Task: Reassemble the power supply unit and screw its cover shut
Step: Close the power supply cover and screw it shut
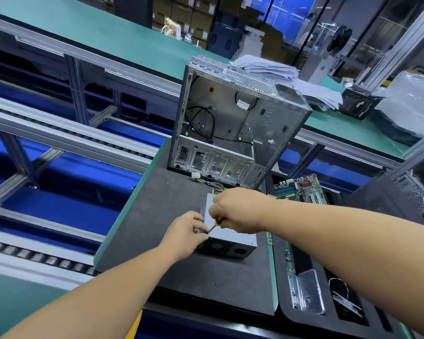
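So the PSU (230, 234) is lying flat on the dark surface (181, 192), right under both grips, with its cover on top and the fan grille facing me. The right hand (238, 211) is clenched around the screwdriver (214, 226), whose yellow-and-black handle pokes out below the fist, with the shaft angling down and left toward the near-left corner of the cover. The left hand (185, 233) sits just left of that tip, fingers pinched together right by it. Looks like it's steadying the shaft or a screw, but I can't tell which because the fingers hide the spot. My guess is we're at the screwing stage, not the fitting stage, since the cover looks seated. Handling-wise, I'd treat the box as stiff sheet metal with some heft, so it shouldn't slide much under driver pressure, though painted steel on that mat could still skate if I lean in sideways. Best hold is on the side walls, away from the grille and the wire bundle (217, 187) coming out the far end, just beyond the right hand. Screws are tiny and easy to drop. The open case (230, 118) stands farther out past the wires, and a motherboard (301, 189) sits off to the right of the right hand.
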